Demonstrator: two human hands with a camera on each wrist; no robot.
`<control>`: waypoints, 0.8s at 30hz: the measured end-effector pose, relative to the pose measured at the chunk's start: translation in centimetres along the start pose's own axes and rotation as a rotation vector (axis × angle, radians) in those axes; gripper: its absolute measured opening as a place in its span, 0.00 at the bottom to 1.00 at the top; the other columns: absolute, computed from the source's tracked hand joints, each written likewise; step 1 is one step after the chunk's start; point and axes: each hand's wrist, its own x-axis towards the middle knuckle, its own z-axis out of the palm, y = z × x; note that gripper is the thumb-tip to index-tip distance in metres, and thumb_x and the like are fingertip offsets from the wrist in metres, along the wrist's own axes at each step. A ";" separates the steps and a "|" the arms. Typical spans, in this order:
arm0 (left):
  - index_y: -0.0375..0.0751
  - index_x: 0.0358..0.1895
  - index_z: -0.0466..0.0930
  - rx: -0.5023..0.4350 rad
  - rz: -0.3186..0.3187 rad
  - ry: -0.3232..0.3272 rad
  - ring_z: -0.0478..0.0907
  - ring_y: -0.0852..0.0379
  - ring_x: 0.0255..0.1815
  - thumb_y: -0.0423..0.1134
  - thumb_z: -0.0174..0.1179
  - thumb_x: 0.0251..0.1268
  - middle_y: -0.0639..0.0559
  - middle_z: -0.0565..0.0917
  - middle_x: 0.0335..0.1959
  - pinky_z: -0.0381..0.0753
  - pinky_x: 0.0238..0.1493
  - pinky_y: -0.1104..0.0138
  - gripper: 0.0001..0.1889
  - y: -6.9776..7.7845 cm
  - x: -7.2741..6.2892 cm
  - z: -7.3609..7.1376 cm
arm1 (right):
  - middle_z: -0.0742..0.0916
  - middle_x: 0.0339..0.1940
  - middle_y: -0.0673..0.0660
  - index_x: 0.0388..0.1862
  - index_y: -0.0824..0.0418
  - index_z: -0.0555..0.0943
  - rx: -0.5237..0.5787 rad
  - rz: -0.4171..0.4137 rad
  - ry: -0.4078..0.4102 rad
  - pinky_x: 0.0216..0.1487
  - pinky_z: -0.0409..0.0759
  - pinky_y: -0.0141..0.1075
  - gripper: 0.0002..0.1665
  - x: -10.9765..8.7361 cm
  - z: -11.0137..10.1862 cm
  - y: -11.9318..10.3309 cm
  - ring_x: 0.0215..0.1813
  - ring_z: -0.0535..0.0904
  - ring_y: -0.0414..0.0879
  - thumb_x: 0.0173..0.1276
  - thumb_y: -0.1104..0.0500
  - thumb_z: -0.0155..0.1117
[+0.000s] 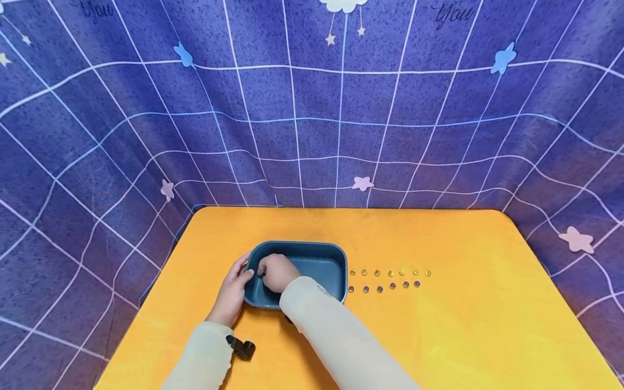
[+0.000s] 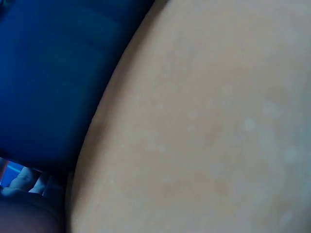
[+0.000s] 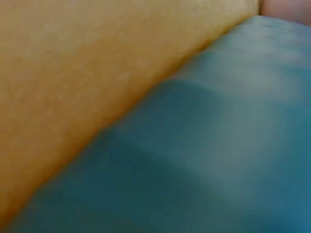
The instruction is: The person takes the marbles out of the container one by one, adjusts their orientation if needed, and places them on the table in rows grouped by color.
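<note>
A dark blue rectangular basin (image 1: 319,250) sits on the yellow table. My left hand (image 1: 231,295) grips its left side, with the thumb over the rim and the other fingers along the outer wall. Inside the left part of the basin is my right hand (image 1: 279,272), its fingers bent downward. Its fingertips are mostly hidden, and whether they hold anything does not show. The left wrist view has the basin's blue wall (image 2: 53,73) close up, with part of a hand at lower left. In the right wrist view, the blue wall (image 3: 194,155) fills the lower right.
Right of the basin, small round shiny pieces lie in two rows: several yellowish pieces (image 1: 390,273) behind, several purplish pieces (image 1: 392,286) in front. The yellow table (image 1: 463,325) extends around them. A blue-purple curtain (image 1: 370,135) surrounds the back and sides.
</note>
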 end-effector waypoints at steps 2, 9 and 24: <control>0.53 0.81 0.59 0.005 0.005 0.000 0.56 0.52 0.79 0.40 0.47 0.84 0.48 0.61 0.80 0.52 0.79 0.53 0.27 0.0 0.0 0.1 | 0.86 0.36 0.41 0.37 0.50 0.89 0.012 0.009 -0.004 0.45 0.80 0.29 0.08 -0.1 -0.3 0.0 0.37 0.79 0.36 0.69 0.64 0.69; 0.54 0.81 0.60 -0.002 0.015 -0.011 0.56 0.52 0.79 0.39 0.47 0.84 0.49 0.61 0.80 0.52 0.79 0.54 0.27 0.2 0.1 0.3 | 0.85 0.33 0.42 0.33 0.51 0.87 -0.029 0.003 -0.014 0.41 0.79 0.29 0.08 -0.6 -1.1 -0.7 0.33 0.77 0.37 0.70 0.64 0.68; 0.55 0.82 0.58 -0.009 -0.006 -0.007 0.55 0.54 0.79 0.39 0.46 0.85 0.50 0.59 0.81 0.53 0.79 0.55 0.27 -0.2 0.1 -0.1 | 0.83 0.32 0.41 0.35 0.51 0.87 0.028 -0.087 -0.036 0.45 0.79 0.28 0.04 -4.0 -2.8 -1.4 0.35 0.76 0.36 0.71 0.60 0.71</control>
